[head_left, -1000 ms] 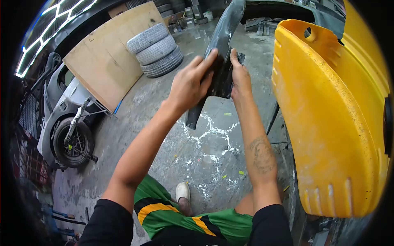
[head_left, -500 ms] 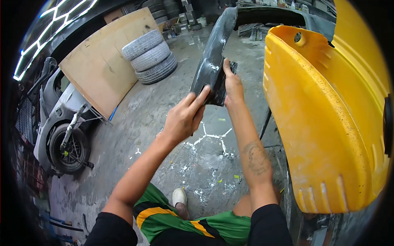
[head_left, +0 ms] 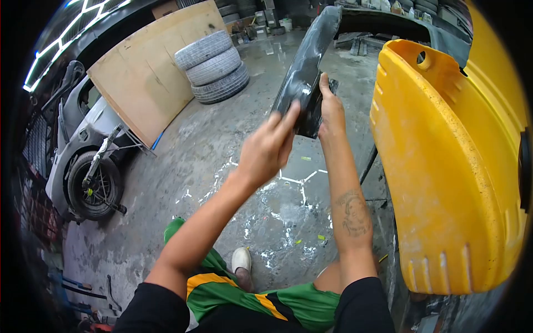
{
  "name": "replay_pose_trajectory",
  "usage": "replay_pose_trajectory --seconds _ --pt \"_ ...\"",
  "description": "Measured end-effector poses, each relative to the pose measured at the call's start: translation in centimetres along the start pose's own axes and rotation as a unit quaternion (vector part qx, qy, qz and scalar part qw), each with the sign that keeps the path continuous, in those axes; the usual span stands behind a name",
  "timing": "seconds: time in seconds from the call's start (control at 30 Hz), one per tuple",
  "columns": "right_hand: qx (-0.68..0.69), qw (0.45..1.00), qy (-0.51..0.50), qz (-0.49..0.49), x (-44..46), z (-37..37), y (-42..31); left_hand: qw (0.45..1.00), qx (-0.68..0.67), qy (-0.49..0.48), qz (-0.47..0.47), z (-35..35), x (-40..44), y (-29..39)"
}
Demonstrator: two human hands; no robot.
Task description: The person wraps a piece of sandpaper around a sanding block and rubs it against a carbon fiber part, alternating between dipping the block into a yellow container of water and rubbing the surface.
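"Where's the panel (head_left: 311, 61)?"

"In front of me, above the floor (head_left: 144, 222). It slants up and away, with its near end between my hands."

"What's each hand doing?"

"My right hand (head_left: 332, 114) grips the right edge, thumb up along it, the other fingers mostly hidden. My left hand (head_left: 266, 147) has its index and middle fingers stretched out at the left face. It's blurred, so I can't tell whether it's pinching or just resting there."

"How do I work that end well?"

"I'd let the right hand bear the steadying and use the left lightly, finger pads flat, not the tips. An even touch should spare the thin edge from bending. I'd watch for twist too, since the long part reaches far past my grip."

"Anything to mind nearby?"

"The yellow shell (head_left: 438, 188) stands to my right, apart from my forearm, so I'd give that elbow room. The stacked tyres (head_left: 214, 75) are well off ahead, beside the board (head_left: 147, 72)."
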State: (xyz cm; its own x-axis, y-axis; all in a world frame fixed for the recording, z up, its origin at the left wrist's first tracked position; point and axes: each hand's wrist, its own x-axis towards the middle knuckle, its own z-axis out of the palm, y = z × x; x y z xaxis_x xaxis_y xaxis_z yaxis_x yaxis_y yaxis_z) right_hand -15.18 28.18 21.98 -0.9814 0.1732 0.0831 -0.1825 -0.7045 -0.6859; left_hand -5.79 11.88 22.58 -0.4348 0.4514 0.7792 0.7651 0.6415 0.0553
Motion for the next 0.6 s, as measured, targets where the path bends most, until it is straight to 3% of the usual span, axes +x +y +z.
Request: replay_pose_trajectory --seconds 0.1,0.2,0.3,0.37,0.47,0.6 --pt "-0.032 0.997 0.063 -0.041 0.4 0.0 0.4 0.999 0.022 -0.034 0.006 -0.2 0.2 -0.7" --pt "-0.024 0.999 0.031 -0.021 -0.3 0.8 -0.5 1.0 0.012 0.004 -0.009 0.1 3.9 -1.8" --pt "0.011 1.0 -0.008 -0.003 0.7 -0.1 -0.3 1.0 0.002 -0.017 0.006 -0.5 -0.7 -0.4" --pt "0.003 1.0 0.006 -0.001 1.1 -0.5 0.2 0.999 0.002 -0.051 0.012 -0.8 -0.7 -0.9" --pt "-0.029 0.998 0.048 -0.013 -0.3 1.0 -0.4 1.0 -0.009 -0.003 0.0 -0.6 4.0 -2.4" --pt "0.006 1.0 -0.002 -0.009 0.8 0.3 -0.5 0.999 0.005 -0.038 0.014 -1.0 -1.0 -0.3"
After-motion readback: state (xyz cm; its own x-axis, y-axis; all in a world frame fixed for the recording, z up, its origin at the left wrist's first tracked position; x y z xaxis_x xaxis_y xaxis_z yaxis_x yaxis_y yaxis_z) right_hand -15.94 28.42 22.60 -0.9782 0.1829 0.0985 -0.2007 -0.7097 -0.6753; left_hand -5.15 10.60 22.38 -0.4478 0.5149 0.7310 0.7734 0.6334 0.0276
